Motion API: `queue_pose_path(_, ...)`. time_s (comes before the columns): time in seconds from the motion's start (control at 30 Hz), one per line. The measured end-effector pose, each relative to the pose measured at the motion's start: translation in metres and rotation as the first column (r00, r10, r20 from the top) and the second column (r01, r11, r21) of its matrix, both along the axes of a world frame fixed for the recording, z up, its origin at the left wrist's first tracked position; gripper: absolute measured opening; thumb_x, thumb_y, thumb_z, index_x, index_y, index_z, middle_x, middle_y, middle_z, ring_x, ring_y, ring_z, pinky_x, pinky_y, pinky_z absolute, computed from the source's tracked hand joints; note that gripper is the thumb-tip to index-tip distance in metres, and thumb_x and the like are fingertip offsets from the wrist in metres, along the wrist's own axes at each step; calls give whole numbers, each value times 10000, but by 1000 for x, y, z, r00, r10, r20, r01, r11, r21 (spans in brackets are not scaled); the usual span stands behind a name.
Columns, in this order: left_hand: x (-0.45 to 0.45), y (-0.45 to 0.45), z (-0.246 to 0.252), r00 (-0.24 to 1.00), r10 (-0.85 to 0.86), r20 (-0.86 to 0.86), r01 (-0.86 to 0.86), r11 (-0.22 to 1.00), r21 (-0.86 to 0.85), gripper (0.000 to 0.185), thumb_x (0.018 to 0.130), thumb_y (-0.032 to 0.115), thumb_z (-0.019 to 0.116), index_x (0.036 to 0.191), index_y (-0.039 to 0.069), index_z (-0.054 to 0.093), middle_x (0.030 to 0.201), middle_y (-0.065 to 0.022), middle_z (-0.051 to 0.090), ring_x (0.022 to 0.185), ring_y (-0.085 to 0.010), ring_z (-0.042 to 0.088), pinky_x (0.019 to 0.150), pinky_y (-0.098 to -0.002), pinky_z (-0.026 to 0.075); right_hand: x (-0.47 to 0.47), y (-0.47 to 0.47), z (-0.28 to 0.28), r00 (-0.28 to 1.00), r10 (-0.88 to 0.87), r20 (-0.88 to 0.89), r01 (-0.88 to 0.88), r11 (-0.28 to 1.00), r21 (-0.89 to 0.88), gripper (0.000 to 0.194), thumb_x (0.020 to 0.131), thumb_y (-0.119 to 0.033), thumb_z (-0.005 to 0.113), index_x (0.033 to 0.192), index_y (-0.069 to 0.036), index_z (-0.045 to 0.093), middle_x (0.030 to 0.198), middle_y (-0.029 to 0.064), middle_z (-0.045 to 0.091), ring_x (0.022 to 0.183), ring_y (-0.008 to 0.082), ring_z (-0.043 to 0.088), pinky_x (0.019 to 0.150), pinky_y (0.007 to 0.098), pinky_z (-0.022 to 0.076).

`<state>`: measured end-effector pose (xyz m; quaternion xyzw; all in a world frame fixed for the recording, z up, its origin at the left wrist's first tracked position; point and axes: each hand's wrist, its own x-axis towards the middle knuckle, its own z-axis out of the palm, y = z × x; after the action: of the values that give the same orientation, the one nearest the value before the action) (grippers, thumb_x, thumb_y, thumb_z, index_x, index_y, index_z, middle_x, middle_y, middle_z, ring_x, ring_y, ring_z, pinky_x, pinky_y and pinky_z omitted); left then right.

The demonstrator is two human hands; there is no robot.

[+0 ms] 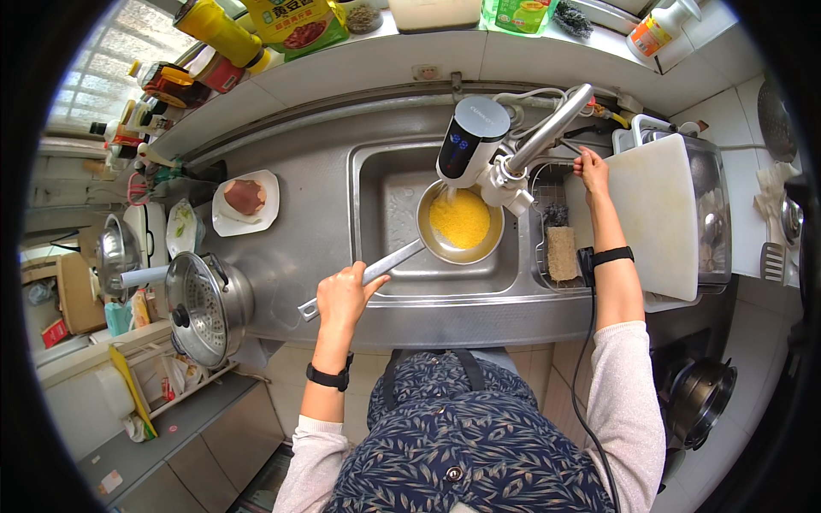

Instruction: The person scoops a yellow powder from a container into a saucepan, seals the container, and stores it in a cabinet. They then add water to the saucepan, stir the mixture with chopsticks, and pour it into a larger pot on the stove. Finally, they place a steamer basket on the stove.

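Observation:
My left hand (344, 296) is closed around the flat metal handle of a saucepan (422, 224), held over the left part of the sink basin (391, 192). Yellow grain (459, 218) covers the pan's bottom, and water seems to run into it from a faucet with a digital heater (470, 141). My right hand (592, 170) is up at the right of the faucet, its fingers pinched on a thin dark lever or handle (569, 147); what this belongs to is hard to tell.
Right of the basin, a wire rack holds a sponge (562, 254) beside a white cutting board (660, 211). On the left counter are a plate (263, 224) with raw meat and a lidded steamer pot (237, 301). Bottles line the back ledge (385, 45).

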<state>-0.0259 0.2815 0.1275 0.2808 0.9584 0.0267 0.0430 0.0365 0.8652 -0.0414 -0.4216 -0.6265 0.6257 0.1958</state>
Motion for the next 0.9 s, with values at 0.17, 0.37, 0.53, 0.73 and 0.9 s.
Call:
queue_pose_path(0.17,0,-5,6,1000,28,1,-28,999,-18,547,818,621,753,771,91,624,660,-114,689,614,-345,693,530,-429,533,0,5,-14,1000,-15,-3,15,999,45,340,1072,-208,573,1347,-18,633,892,57,708,736,111,651,662,264,551)
queue_pose_path(0.37,1,-12,9,999,38,-1,-38,999,-34,551,827,622,746,772,86,627,656,-129,688,610,-355,693,523,-440,532,13,-71,50,967,-69,246,-152,620,770,506,1068,-409,553,1365,1,576,965,103,723,882,224,691,820,378,540)
queue_pose_path(0.53,4,-14,10,1000,14,2,-14,999,-28,559,832,630,735,775,83,631,650,-133,686,615,-361,696,525,-442,535,39,-191,177,847,517,-123,-521,760,-388,596,1068,-570,461,1205,-10,613,915,80,703,769,137,660,706,280,527)
queue_pose_path(0.73,8,-12,13,1000,-28,-11,27,999,-32,556,827,631,737,783,83,654,646,-127,689,616,-343,703,535,-434,544,25,-216,217,882,435,-182,-455,688,-565,546,1015,-506,621,1259,-19,588,867,37,640,684,99,568,639,228,481)
queue_pose_path(0.9,13,-14,17,999,-47,24,48,997,-52,565,816,650,736,812,87,690,647,-132,694,622,-346,708,545,-440,551,38,-239,212,859,504,91,-494,768,407,896,888,-315,807,1577,-24,313,938,95,620,837,198,584,761,351,505)
